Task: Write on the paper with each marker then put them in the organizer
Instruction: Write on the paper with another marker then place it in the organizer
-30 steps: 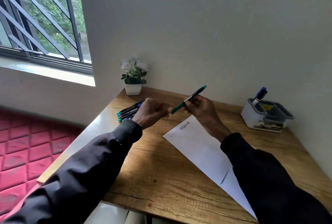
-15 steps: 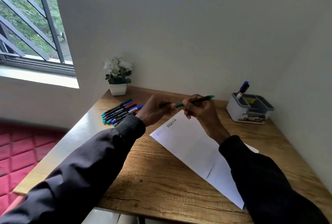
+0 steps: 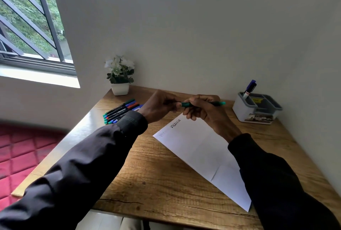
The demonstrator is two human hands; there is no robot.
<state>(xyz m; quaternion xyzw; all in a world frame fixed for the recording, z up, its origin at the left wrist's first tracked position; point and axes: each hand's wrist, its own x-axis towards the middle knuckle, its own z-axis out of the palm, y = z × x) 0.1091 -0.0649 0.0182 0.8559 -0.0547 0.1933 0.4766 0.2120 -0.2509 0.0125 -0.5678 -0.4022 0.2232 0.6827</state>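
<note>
— Where's the green marker (image 3: 186,104) right now?

— Up off the surface (image 3: 156,183), lying roughly level between both hands, above the far corner of the paper (image 3: 199,152). One green end pokes out to the right past the knuckles.

— Who's got hold of it?

— Both. The right hand (image 3: 204,110) has its fingers curled round the barrel. The left hand (image 3: 158,106) is curled too, its fingertips pinching the other green end. The two hands sit just beside each other.

— And the paper?

— Flat on the surface, turned at an angle, partly under the right sleeve (image 3: 276,183). There's a dark handwritten word near its far corner and a fainter one next to it, closer to the edge.

— The other markers?

— A bunch of markers (image 3: 120,110) lies side by side on the left part of the surface, just past the left wrist; I can see green, blue and red caps. One blue marker (image 3: 250,88) stands tilted in the back left compartment of the organizer (image 3: 258,117).

— Where's that organizer?

— Far right of the surface, near the wall, well apart from the hands.

— Anything else up there?

— A small white pot of flowers (image 3: 120,82) at the far left corner, and a barred window (image 3: 27,27) beyond it.
</note>
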